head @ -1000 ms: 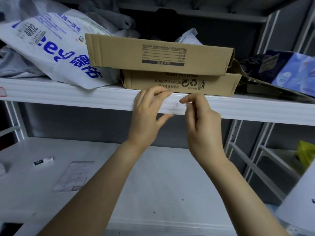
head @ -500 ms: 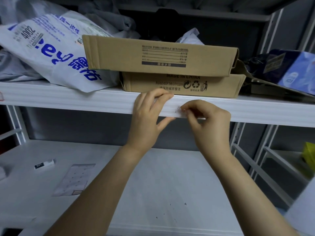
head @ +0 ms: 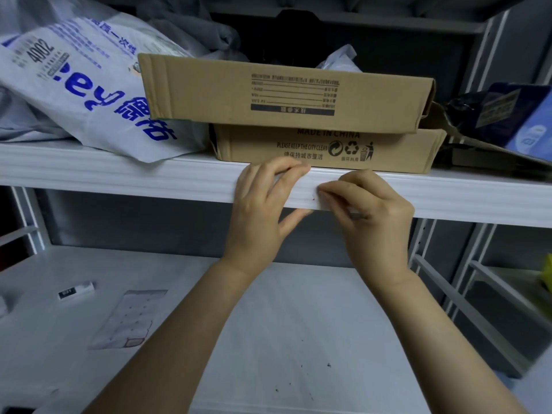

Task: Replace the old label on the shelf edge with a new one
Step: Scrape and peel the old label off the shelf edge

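Note:
The white shelf edge (head: 149, 186) runs across the middle of the view. My left hand (head: 263, 210) rests on it, fingers laid flat over the front strip and thumb stretched out beneath. Right beside it, my right hand (head: 373, 216) has its fingers curled, fingertips picking at the left end of a white label (head: 313, 201) on the strip. That label carries a tiny red mark and is mostly hidden under my fingers. A sheet of labels (head: 125, 318) lies on the lower shelf at the left.
Two stacked cardboard boxes (head: 283, 94) sit on the shelf just above my hands. A white printed bag (head: 74, 85) lies to their left, a dark package (head: 513, 115) to their right. A small white item with a black tag (head: 76, 291) lies on the lower shelf (head: 283, 324).
My right hand has lowered from an upright pinch to curled fingertips pressed on the strip at the label. My left hand stays on the shelf edge. The view has moved slightly closer.

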